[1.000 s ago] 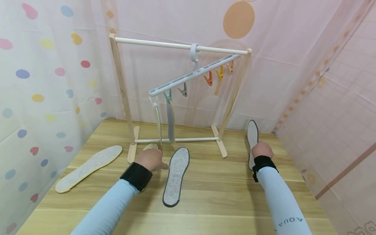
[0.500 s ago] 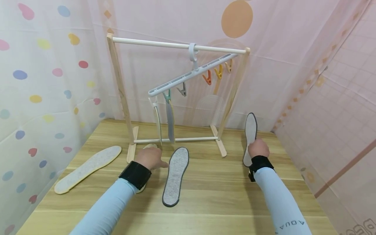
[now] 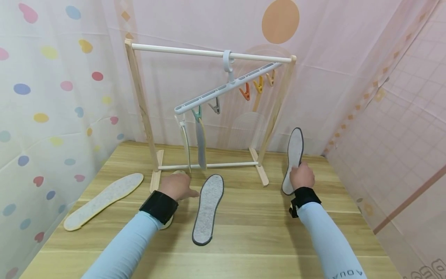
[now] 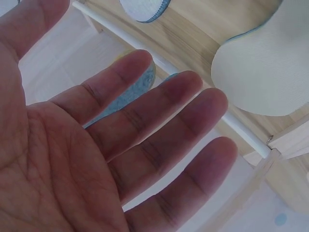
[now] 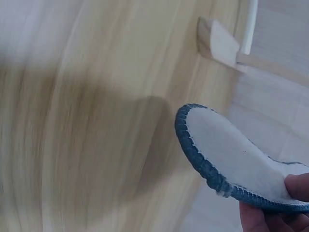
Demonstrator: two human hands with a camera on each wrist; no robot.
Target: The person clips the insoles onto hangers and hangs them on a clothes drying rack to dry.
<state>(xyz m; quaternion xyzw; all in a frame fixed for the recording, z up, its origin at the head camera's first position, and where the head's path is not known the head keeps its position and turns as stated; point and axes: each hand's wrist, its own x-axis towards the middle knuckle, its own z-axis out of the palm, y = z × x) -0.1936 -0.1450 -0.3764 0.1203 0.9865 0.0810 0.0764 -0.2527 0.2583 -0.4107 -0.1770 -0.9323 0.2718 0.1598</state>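
Observation:
My right hand (image 3: pixel 302 176) pinches a grey felt insole (image 3: pixel 295 145) with dark stitched edging, thumb on its face and fingers behind. In the right wrist view the rounded end of this insole (image 5: pixel 227 150) is lifted over the table, casting a shadow. My left hand (image 3: pixel 177 186) hovers palm down with fingers spread, holding nothing, as its wrist view shows. Beneath it lies a pale insole (image 3: pixel 168 223) with yellowish edging, mostly hidden. Just right of that hand a dark-edged grey insole (image 3: pixel 208 211) lies flat, and a yellow-edged insole (image 3: pixel 104 200) lies on the left.
A wooden rack (image 3: pixel 139 97) with a white top rod stands at the back. From the rod hangs a grey clip hanger (image 3: pixel 209 95), tilted in view, with several clips. Two insoles hang at its left end, one from the green clip (image 3: pixel 197 113).
My right hand has lifted the dark-edged insole and brought it a little to the left. The left hand has stayed almost in place.

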